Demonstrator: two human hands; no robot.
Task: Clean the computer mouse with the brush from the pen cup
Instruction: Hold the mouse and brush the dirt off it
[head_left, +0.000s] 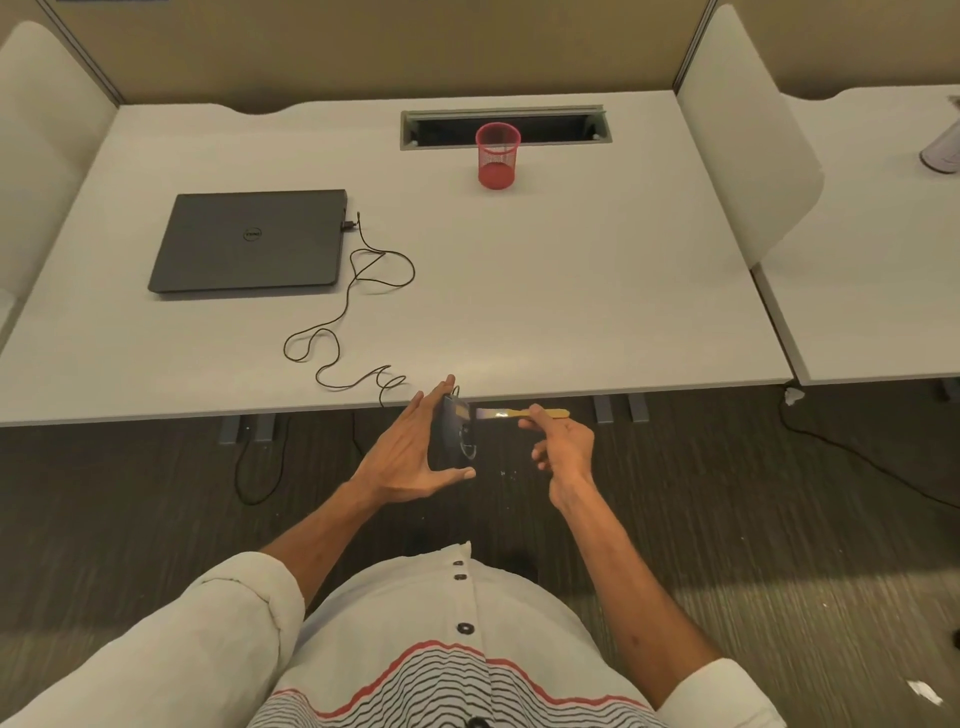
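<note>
Hands are both busy just in front of the near edge of the bench (571, 286), out over the carpeted floor (779, 519). I see the left hand (410, 452) holding the computer mouse (456, 426) up on its edge: long fingers run along the far end, and the thumb is tucked under the near end, so the dark body is clamped between them. The right hand (563, 449) pinches the yellow handle of the brush (519, 414) between thumb and forefinger, the other fingers curled loosely below. The brush lies roughly level, its bristle end at the upper part of the mouse, on the face turned towards the right hand; contact looks made, though the tip is blurred. The mouse cable (358, 291) runs from the mouse up onto the bench, loops and snakes across the white top, and ends plugged into the right side of a closed Dell laptop (249, 241) lying flat on the left. The red mesh pen cup (497, 156) stands upright far back, well apart from the hands, just in front of the cable slot (506, 127) in the bench. Below the mouse I catch a few pale specks (506, 474) on the floor.
</note>
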